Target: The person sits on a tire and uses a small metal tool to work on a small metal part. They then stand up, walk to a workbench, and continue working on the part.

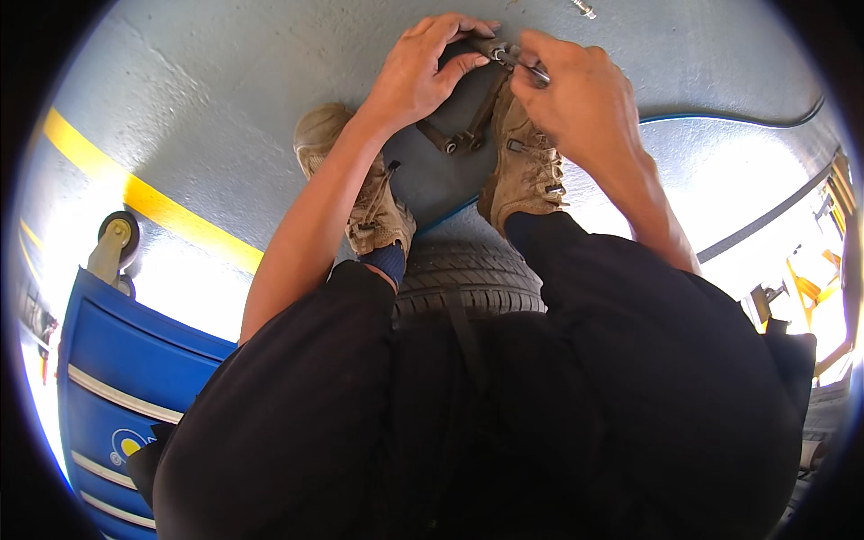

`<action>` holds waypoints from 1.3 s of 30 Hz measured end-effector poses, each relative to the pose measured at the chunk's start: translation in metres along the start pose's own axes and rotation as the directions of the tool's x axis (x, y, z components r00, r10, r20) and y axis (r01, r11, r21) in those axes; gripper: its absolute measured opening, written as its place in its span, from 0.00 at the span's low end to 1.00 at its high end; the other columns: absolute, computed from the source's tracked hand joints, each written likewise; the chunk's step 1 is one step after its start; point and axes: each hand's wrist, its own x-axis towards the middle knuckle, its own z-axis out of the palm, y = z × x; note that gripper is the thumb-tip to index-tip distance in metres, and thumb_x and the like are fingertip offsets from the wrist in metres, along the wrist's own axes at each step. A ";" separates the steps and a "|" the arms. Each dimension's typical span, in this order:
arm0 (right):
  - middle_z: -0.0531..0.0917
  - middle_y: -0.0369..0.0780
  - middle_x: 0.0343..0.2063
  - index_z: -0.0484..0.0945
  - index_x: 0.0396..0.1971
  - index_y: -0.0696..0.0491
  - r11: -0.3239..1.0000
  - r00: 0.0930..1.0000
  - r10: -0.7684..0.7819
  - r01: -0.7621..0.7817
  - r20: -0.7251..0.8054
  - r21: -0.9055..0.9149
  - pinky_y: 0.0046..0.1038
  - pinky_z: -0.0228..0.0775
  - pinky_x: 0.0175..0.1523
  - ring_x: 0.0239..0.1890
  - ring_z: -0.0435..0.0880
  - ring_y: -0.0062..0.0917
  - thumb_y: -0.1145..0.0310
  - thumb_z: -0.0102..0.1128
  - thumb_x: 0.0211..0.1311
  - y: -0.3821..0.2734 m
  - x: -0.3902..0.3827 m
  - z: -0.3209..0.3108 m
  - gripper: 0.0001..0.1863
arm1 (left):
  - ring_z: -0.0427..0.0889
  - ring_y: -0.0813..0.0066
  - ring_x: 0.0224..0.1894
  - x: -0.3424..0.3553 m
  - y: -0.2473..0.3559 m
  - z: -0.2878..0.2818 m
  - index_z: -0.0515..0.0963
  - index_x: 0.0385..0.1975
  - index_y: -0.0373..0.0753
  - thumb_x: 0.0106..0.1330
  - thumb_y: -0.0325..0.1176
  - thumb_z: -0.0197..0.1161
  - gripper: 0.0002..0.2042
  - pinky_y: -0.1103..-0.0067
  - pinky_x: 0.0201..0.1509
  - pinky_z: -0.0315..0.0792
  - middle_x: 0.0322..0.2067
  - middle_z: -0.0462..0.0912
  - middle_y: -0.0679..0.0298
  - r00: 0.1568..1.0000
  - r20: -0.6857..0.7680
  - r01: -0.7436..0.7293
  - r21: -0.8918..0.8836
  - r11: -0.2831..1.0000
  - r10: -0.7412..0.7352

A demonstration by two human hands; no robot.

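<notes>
Vehicle workshop, grey painted floor point(225, 99), yellow floor line point(157, 202), blue wheeled drawer cabinet point(144, 328), treaded tyre point(495, 270)

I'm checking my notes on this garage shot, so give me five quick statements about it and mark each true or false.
1. The left hand grips a dark metal part. True.
2. The drawer cabinet is red. False: the cabinet is blue.
3. A tire shows between the person's legs. True.
4. The yellow floor stripe runs on the picture's right. False: the stripe is on the left.
5. The shoes are white. False: the shoes are brown.
</notes>
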 end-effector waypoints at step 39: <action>0.88 0.45 0.26 0.87 0.37 0.52 0.964 0.992 0.122 -0.128 0.039 0.232 0.47 0.80 0.43 0.32 0.89 0.45 0.59 0.69 0.65 0.005 0.000 -0.003 0.11 | 0.84 0.60 0.61 0.000 -0.003 0.003 0.84 0.61 0.48 0.74 0.38 0.73 0.17 0.62 0.71 0.73 0.56 0.90 0.70 0.999 -0.025 -0.023 0.044 0.999 0.024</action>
